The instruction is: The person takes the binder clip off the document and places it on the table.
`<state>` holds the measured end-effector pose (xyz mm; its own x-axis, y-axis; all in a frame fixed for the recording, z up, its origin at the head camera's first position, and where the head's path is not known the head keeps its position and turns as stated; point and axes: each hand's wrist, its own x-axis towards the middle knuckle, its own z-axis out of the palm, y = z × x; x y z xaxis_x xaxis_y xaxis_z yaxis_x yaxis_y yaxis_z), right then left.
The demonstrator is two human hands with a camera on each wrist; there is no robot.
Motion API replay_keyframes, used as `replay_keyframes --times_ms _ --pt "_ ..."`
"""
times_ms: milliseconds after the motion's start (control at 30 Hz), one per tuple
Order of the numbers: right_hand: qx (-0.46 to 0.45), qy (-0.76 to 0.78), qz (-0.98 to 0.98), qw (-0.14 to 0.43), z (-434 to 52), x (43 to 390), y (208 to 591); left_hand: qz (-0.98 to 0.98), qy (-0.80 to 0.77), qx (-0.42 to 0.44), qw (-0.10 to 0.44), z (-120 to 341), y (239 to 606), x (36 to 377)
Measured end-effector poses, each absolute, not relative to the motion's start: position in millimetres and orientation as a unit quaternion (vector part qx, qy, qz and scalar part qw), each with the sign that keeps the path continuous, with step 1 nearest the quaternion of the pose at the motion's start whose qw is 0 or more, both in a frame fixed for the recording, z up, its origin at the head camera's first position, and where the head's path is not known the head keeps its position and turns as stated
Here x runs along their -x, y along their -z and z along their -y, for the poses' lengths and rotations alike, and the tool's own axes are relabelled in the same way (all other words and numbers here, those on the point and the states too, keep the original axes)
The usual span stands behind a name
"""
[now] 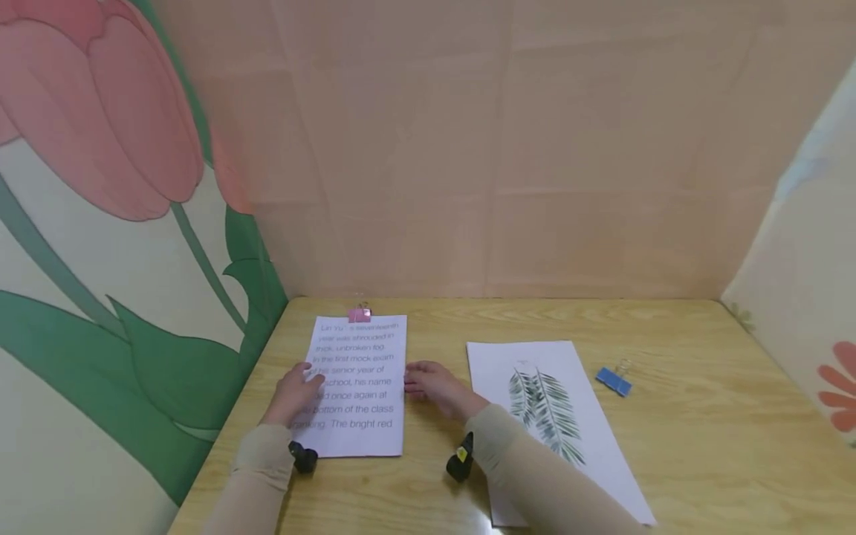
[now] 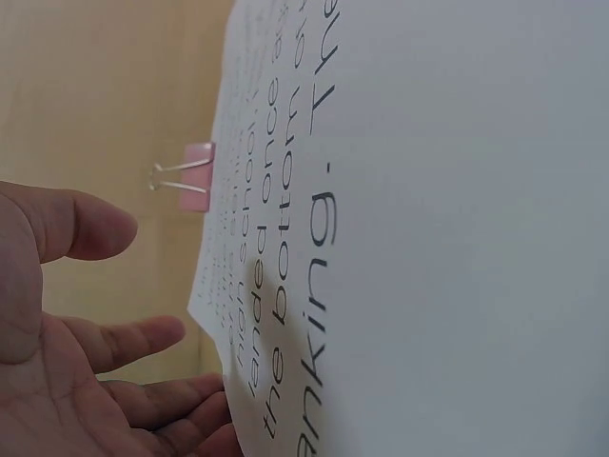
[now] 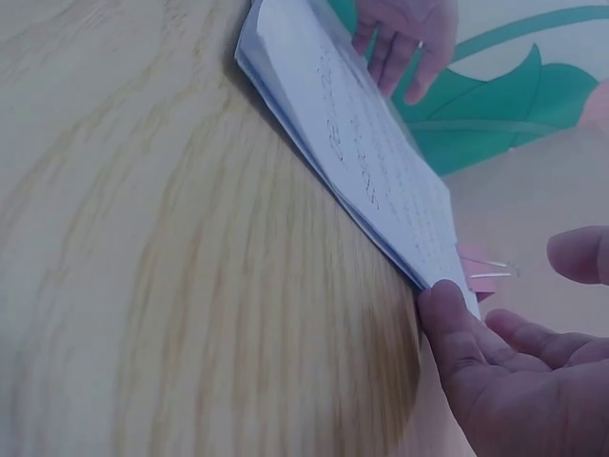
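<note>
Item under inspection: a stack of printed paper (image 1: 354, 401), lying flat on the wooden table (image 1: 722, 416) between 9 and 10 o'clock of the tabletop's middle, with 12 pointing away from the person. A pink binder clip (image 1: 360, 315) bites its edge at 12 o'clock, wire handles projecting beyond the paper.

Hands: the left hand (image 1: 294, 394) is at the stack's 9 o'clock side, fingers extended, thumb held apart, fingertips meeting the edge. The right hand (image 1: 441, 388) is at 3 o'clock, fingers relaxed, one fingertip against the edge near the clipped end, thumb clear. Neither pinches anything.

Handling assessment: the stack is judged light, flexible and smooth, liable to slide on the tabletop. Sheets should hold together at the clip but fan or shear at the unbound 6 o'clock end, where the right wrist view shows edges slightly parted. Creasing is the likely damage. Recommended hold: flat fingers along both long edges, thumbs light on top; for lifting, support near the clip.

Adjacent items: paper with a leaf print (image 1: 548, 412) lies between 3 and 4 o'clock of the stack; a blue binder clip (image 1: 613, 381) rests farther off at 3 o'clock.
</note>
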<state>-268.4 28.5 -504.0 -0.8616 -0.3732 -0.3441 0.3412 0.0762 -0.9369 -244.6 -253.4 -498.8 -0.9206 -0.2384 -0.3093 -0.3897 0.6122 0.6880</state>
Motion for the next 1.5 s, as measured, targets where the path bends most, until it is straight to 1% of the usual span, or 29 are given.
replay_keyframes --times_ms 367,567,800,1067,1500 --pt "0.003 0.684 -0.68 0.264 -41.8 270.5 508.9 -0.897 -0.404 0.146 0.099 249.8 497.9 242.9" --pt "-0.006 0.693 -0.677 0.249 -49.5 268.9 511.0 -0.89 -0.425 0.135 0.1 246.4 497.8 242.9" --pt "-0.019 0.675 -0.697 0.241 -57.2 268.4 507.5 -0.9 -0.413 0.099 0.101 239.9 494.0 241.5" --pt "-0.029 0.645 -0.731 0.223 -68.9 268.7 507.2 -0.878 -0.442 0.127 0.131 230.0 489.5 240.4" --pt "-0.043 0.589 -0.786 0.182 -79.8 267.8 508.2 -0.866 -0.468 0.113 0.132 227.0 496.1 243.1"
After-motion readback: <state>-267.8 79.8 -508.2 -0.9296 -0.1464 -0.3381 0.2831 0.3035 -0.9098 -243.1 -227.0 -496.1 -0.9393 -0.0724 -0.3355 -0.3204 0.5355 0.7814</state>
